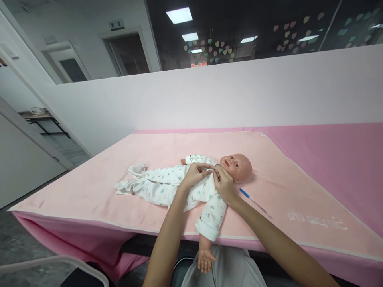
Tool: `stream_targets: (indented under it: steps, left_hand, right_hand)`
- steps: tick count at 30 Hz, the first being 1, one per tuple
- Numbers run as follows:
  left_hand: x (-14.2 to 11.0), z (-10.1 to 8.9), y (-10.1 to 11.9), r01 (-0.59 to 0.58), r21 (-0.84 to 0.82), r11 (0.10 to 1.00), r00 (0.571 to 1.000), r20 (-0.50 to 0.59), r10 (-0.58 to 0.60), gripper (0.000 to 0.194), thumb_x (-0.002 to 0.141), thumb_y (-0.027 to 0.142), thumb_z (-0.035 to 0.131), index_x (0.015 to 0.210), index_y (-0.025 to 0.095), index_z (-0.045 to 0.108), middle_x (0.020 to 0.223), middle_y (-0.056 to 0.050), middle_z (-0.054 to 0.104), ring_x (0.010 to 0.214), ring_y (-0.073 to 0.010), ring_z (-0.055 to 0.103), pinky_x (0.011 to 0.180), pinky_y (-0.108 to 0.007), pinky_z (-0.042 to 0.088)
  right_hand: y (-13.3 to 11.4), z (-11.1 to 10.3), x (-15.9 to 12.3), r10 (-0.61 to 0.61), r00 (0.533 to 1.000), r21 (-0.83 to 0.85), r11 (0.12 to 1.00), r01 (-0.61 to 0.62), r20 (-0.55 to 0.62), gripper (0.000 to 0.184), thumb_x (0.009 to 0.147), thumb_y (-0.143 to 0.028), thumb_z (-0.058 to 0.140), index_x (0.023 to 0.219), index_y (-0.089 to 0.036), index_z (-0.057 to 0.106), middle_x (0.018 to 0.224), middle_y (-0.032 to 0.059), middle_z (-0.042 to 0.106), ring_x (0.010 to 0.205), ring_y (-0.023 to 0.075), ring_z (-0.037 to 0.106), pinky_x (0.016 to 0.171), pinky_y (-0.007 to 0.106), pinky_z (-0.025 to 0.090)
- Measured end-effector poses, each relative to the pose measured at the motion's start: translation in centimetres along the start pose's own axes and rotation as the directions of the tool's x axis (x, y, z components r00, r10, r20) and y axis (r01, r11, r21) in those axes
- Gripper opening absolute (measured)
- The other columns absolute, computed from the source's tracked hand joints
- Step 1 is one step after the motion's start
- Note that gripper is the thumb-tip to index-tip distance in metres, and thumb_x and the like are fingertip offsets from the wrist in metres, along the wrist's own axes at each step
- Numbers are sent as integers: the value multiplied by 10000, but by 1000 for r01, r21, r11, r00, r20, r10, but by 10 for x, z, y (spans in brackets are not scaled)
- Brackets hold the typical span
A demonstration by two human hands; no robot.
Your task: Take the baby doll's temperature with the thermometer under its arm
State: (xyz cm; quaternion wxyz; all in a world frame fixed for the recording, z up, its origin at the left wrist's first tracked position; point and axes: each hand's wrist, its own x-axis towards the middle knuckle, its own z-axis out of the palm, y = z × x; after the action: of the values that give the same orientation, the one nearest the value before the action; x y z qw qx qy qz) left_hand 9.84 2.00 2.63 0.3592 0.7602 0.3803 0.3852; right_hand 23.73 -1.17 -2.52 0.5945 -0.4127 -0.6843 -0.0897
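A baby doll (pixel 239 165) lies on its back with its head to the right, dressed in a white patterned romper (pixel 161 179). Its near arm hangs over the table's front edge, with the hand (pixel 205 259) below the cuff. Both my hands meet at the romper's upper chest, just below the doll's chin. My left hand (pixel 196 174) pinches the fabric from the left side. Fingers bent, my right hand (pixel 223 182) grips the cloth by the collar. What lies between the fingertips is mostly hidden. A thin blue-capped stick, like a thermometer (pixel 255 203), rests right of my right hand.
The doll lies on a pale pink mat (pixel 98 171) with white edging, over a darker pink cloth (pixel 338 159). Behind the table stands a white wall (pixel 239 95) with dark glass above it. A chair's curved armrest (pixel 72 261) shows at lower left.
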Motion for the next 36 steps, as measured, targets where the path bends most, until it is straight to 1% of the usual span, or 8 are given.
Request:
stream_targets:
  steps: [5, 12, 14, 18, 23, 30, 33, 36]
  left_hand:
    - [0, -2, 1, 6, -110, 994, 1000, 26, -4, 274, 688, 279, 641, 916, 138, 695, 902, -78, 698, 762, -163, 607, 667, -244, 467]
    - [1, 1, -2, 83, -225, 971, 995, 66, -70, 184, 694, 227, 604, 839, 127, 657, 682, -26, 636, 576, -102, 530, 543, -210, 402]
    - [1, 2, -3, 23, -144, 989, 999, 28, -19, 152, 711, 207, 571, 817, 136, 654, 699, -25, 629, 618, -110, 539, 584, -219, 411]
    - [0, 6, -3, -101, 183, 978, 987, -104, 122, 171, 714, 165, 530, 789, 174, 683, 834, -38, 635, 744, -137, 555, 678, -248, 432]
    - [1, 8, -5, -99, 448, 889, 985, -85, 152, 205, 734, 185, 504, 791, 204, 700, 837, -36, 644, 871, -188, 537, 820, -315, 413]
    - [2, 12, -8, -26, 485, 874, 991, -102, 86, 241, 787, 235, 458, 738, 184, 688, 802, -40, 637, 847, -187, 538, 825, -317, 388]
    - [-6, 12, -5, -16, 466, 885, 966, -223, 135, 262, 828, 243, 417, 802, 182, 670, 856, -41, 639, 858, -176, 547, 801, -294, 393]
    - [-16, 10, -2, 23, 473, 881, 892, -407, 196, 271, 857, 240, 381, 862, 178, 645, 889, -51, 639, 836, -170, 556, 786, -288, 392]
  right_hand:
    - [-2, -1, 1, 7, 1000, 9, 1000, -7, -4, 222, 863, -136, 415, 1007, -204, 570, 933, 53, 654, 899, 175, 612, 828, 322, 502]
    - [-4, -2, 3, 61, 998, 63, 996, -62, 12, 184, 866, -141, 401, 869, -192, 578, 806, 49, 639, 781, 167, 609, 731, 298, 512]
    - [-4, -2, 3, 67, 998, 73, 995, -68, 22, 205, 862, -132, 393, 874, -195, 588, 820, 50, 640, 801, 169, 609, 753, 309, 513]
    - [-2, -2, 2, 65, 997, 65, 996, -66, 29, 256, 843, -105, 388, 912, -196, 617, 894, 61, 641, 866, 173, 609, 814, 327, 513]
    - [0, -2, -1, 38, 990, 15, 999, -40, 134, 324, 792, -53, 375, 931, -180, 640, 881, 57, 674, 815, 168, 632, 760, 298, 529]
    - [2, -3, -2, 25, 988, -68, 998, -14, 152, 303, 730, -40, 399, 818, -170, 658, 776, 36, 698, 676, 159, 643, 633, 256, 514]
    - [2, -5, -3, -5, 988, -33, 999, 10, 157, 313, 724, -39, 392, 811, -180, 657, 757, 28, 695, 665, 147, 640, 634, 247, 507]
    - [-1, -8, -3, -39, 989, 8, 999, 38, 145, 324, 745, -44, 384, 863, -179, 653, 794, 29, 692, 707, 140, 639, 662, 239, 501]
